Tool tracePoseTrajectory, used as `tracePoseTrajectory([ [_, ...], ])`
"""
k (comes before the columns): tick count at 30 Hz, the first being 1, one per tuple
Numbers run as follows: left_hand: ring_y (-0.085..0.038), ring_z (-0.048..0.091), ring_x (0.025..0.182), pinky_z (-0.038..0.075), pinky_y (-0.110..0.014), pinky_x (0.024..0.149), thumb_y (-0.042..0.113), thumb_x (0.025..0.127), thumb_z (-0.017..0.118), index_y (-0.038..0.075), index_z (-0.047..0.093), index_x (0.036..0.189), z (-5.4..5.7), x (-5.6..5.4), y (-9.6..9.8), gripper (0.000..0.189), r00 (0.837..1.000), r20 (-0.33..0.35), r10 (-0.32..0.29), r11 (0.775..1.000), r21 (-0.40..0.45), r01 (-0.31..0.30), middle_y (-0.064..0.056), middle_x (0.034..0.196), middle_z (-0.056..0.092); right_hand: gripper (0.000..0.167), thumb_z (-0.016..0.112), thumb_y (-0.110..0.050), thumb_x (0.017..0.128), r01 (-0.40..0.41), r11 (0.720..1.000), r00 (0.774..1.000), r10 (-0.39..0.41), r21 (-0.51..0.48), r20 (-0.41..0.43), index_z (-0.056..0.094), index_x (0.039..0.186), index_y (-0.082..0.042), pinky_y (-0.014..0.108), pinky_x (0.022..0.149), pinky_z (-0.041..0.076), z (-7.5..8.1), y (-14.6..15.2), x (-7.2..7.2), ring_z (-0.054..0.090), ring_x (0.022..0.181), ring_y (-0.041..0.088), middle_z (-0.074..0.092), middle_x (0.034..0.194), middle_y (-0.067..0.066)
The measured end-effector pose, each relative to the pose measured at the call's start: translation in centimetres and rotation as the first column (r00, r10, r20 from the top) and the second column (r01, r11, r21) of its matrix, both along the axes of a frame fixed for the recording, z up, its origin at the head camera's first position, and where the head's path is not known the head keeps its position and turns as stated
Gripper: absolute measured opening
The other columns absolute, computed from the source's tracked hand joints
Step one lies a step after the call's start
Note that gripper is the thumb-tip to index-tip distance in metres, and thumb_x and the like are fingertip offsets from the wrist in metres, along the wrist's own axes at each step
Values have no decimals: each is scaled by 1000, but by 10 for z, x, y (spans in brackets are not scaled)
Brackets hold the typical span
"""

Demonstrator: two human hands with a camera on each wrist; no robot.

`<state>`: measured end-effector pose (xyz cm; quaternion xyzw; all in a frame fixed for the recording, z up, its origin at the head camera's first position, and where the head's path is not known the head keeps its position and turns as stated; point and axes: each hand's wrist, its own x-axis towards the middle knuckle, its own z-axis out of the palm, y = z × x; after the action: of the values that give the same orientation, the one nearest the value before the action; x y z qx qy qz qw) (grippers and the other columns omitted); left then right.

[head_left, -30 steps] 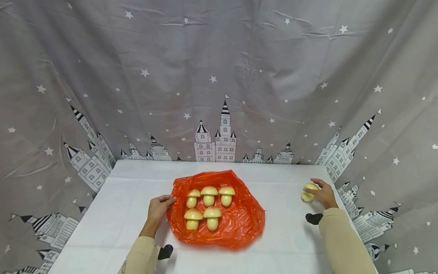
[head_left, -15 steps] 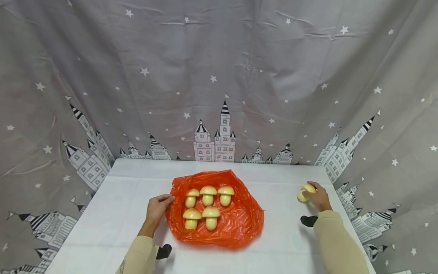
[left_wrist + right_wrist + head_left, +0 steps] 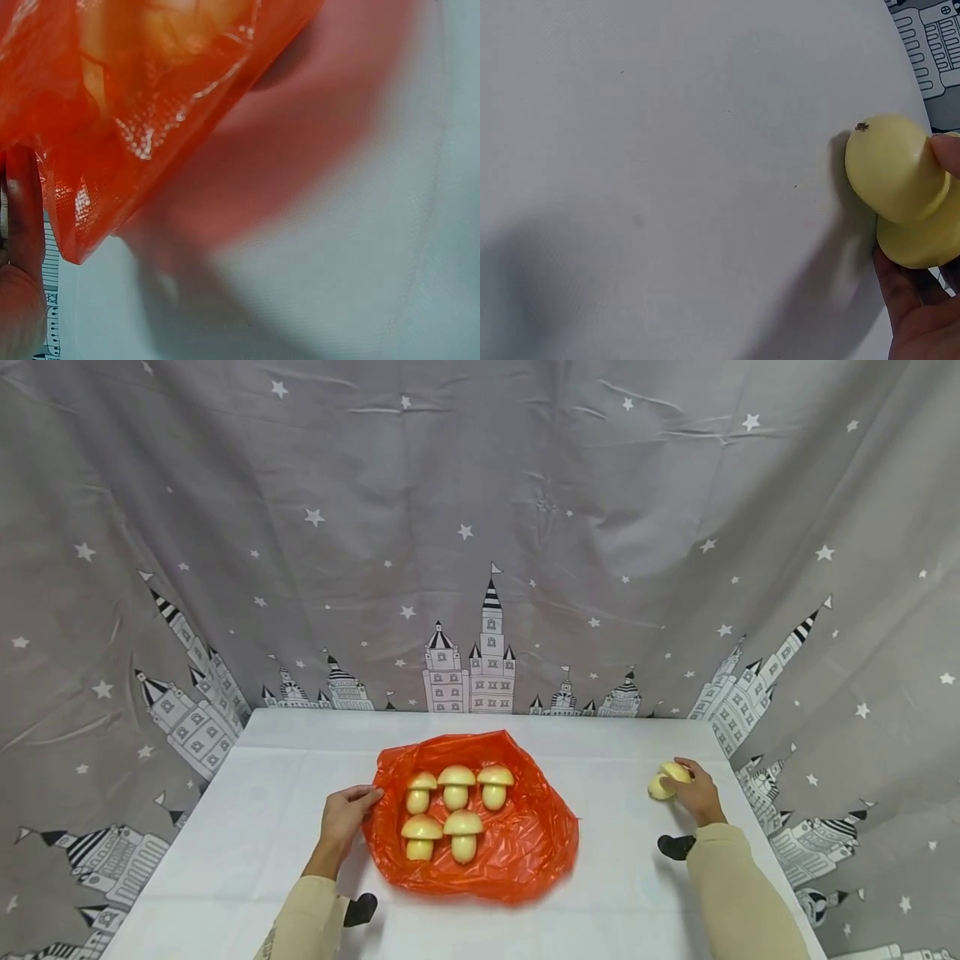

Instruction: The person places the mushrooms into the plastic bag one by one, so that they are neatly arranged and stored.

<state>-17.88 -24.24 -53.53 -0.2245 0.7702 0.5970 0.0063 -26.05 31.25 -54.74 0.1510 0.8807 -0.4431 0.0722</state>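
An orange-red plastic bag [image 3: 525, 860] lies spread on the white table, its rim folded up around several yellow toy mushrooms [image 3: 463, 845] set in two rows. At its left rim, my left hand [image 3: 343, 821] pinches the plastic between thumb and fingers; in the left wrist view its fingers [image 3: 24, 217] show beside the bag's edge. Far to the right, my right hand [image 3: 699, 793] grips another toy mushroom [image 3: 662, 786] by the cap. The right wrist view shows this mushroom's rounded stem [image 3: 892, 169] pointing away from the hand, with a small dark mark at its end.
The white table [image 3: 622, 893] runs back to a grey curtain [image 3: 480, 485] printed with castles and stars, which also hangs at both sides. A black rounded camera piece [image 3: 361, 910] is at the left wrist, and another [image 3: 677, 847] at the right.
My right hand has closed round the right-hand mushroom and shifted slightly left with it; the mushroom has tilted. My left hand and the bag stay in place.
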Motion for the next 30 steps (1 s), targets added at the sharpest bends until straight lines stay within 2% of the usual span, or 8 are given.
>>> tracePoseTrajectory([
  [9, -11, 58, 77, 49, -16, 66, 20, 94, 63, -11, 61, 116, 6, 0, 0, 38, 1000, -19, -10, 1000, -20, 9, -13, 99, 66, 61, 58, -20, 93, -7, 998, 999, 5, -56, -34, 34, 144, 2, 55, 110, 25, -3, -2, 4, 31, 131, 46, 31, 144, 34],
  [19, -13, 56, 79, 49, -16, 67, 19, 94, 62, -9, 62, 115, 0, -2, 2, 35, 1000, -9, -9, 1000, -20, 9, -13, 101, 65, 60, 61, -19, 93, -31, 995, 998, 26, -96, -52, 36, 144, 1, 54, 108, 28, -4, -7, 9, 33, 128, 43, 33, 143, 31],
  [30, -10, 57, 79, 49, -15, 67, 19, 94, 62, -9, 62, 114, -2, -1, 5, 34, 1000, -9, -5, 1000, -17, 5, -15, 104, 64, 58, 67, -11, 88, -8, 982, 994, -12, -186, -105, 38, 136, 5, 51, 108, 29, -13, -18, 16, 33, 131, 43, 36, 140, 31],
])
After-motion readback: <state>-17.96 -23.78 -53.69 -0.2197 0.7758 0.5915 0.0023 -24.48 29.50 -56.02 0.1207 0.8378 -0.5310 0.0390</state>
